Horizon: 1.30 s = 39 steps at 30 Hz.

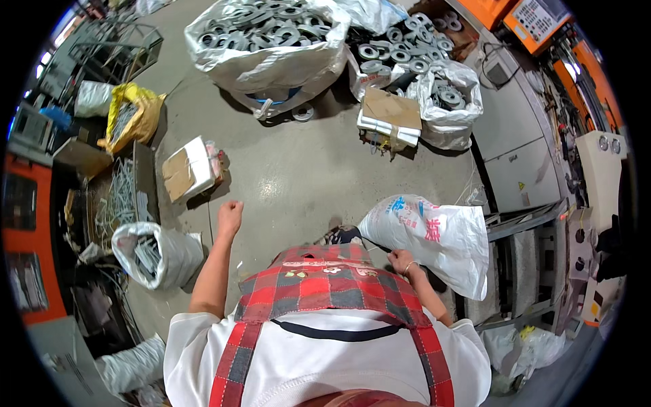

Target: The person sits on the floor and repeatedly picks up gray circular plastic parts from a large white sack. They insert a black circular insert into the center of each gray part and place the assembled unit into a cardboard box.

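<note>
My left hand (pixel 230 218) is held out over the floor with its fingers curled into a fist, and nothing shows in it. Nearest to it is a small stack of white slabs topped with brown cardboard (pixel 178 175). My right hand (pixel 402 262), with a bracelet at the wrist, is at my side by the near edge of a white woven sack (pixel 427 230) with coloured print. Its fingers are closed; whether they grip the sack or something else is hidden. A red and grey checked apron (pixel 325 288) covers my front.
A large white bag (pixel 271 78) of grey metal rings stands ahead, with loose rings (pixel 400 51) and a smaller filled bag (pixel 451 115) to its right. A cardboard-topped stack (pixel 390 112) stands nearby. Left are a sack of metal parts (pixel 159 258), a yellow sack (pixel 135 115) and orange machinery (pixel 27 224).
</note>
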Each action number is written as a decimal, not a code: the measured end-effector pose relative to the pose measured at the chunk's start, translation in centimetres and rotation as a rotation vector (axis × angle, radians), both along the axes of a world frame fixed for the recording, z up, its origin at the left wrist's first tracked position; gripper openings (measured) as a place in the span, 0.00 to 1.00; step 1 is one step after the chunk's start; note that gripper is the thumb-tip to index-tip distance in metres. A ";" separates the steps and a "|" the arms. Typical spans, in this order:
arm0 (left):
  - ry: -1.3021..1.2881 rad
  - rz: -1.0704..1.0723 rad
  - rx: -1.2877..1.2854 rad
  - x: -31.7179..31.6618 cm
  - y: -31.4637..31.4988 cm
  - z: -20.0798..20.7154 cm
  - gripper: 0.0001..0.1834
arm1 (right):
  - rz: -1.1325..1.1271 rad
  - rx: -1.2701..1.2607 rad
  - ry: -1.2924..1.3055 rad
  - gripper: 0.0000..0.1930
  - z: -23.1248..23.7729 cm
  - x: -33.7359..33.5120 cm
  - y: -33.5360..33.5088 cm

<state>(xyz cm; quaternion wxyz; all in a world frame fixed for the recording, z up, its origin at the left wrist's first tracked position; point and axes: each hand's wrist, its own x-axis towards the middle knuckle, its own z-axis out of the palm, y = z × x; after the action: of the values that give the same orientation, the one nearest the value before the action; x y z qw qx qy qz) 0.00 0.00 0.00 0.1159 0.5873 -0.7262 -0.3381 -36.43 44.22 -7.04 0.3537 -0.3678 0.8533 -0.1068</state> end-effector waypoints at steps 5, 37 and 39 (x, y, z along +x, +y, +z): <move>0.124 -0.083 -0.062 -8.9 -5.9 2.4 0.21 | 0.011 -0.040 -0.038 0.17 1.2 -4.4 -4.5; -0.098 -0.484 0.243 -70.3 -56.7 3.7 0.17 | -0.533 0.087 -0.142 0.15 2.8 -54.7 -48.2; -0.073 -0.485 0.288 -71.6 -56.9 4.0 0.16 | -0.466 0.182 -0.095 0.15 3.0 -56.2 -48.8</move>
<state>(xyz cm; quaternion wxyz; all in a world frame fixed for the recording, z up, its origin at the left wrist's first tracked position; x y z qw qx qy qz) -71.61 -56.90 3.99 -0.0791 0.4185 -0.7938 -0.4342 -92.68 -4.57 -4.01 0.3909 -0.1222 0.9036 -0.1253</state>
